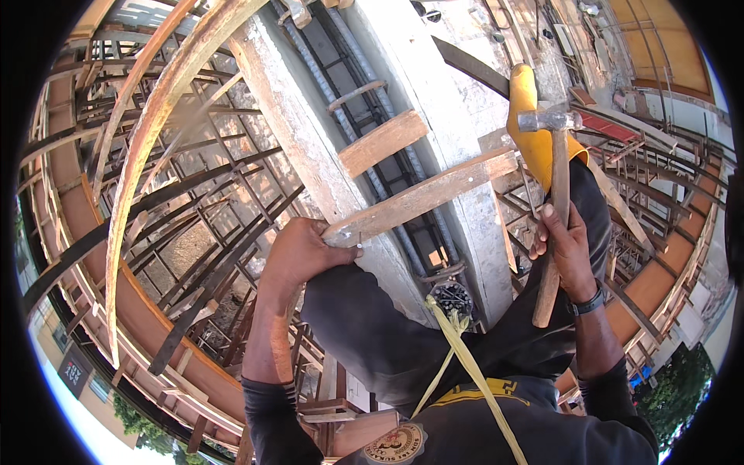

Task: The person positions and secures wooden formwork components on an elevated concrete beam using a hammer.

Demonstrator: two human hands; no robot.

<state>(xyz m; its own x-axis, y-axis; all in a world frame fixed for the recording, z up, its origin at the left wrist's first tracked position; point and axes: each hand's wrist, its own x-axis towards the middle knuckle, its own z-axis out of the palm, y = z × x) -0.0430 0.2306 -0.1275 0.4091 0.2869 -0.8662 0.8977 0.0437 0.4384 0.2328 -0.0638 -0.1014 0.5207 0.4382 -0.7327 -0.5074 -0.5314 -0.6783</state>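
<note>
My left hand (301, 252) grips the near left end of a wooden batten (434, 192), with the thumb along its lower edge. A small nail (359, 242) stands by the thumb tip. The batten lies across a pale trough-shaped form (287, 116) with long steel bars (322, 74) inside. A shorter wood piece (384, 144) spans the same gap farther off. To the right, my right hand (568, 246) is closed round the wooden handle of a hammer (559, 170). Its metal head points up, beside my yellow boot (531, 128).
A small container of nails (452, 301) hangs by a pale yellow strap (477, 360) between my legs. Lattices of timber and bars (209, 232) drop away on the left, with more timber framing (651, 194) to the right. A curved yellowish board (147, 132) arcs along the left.
</note>
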